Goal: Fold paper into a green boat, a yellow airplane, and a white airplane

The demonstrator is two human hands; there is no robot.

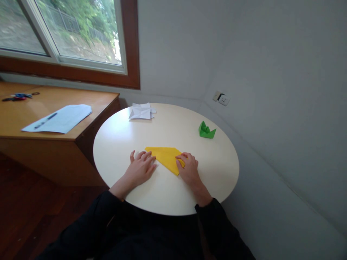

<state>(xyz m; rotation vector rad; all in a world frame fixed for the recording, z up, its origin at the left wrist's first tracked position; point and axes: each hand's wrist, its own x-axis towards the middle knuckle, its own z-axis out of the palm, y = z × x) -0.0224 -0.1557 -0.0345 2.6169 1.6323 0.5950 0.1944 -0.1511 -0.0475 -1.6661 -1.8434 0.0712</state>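
Pinching yellow paper (166, 156) with our right hand (189, 169) inside the worktop's edge (165, 208), we're probably steadying it, left hand (140, 168) spread.

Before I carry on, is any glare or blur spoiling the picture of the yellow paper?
Head view: pale glare on the left of the table, clear of the yellow paper, whose bare edges read fairly well; head view: the scene through the bright window looks smeared; head view: small things at far left are too soft to tell apart.
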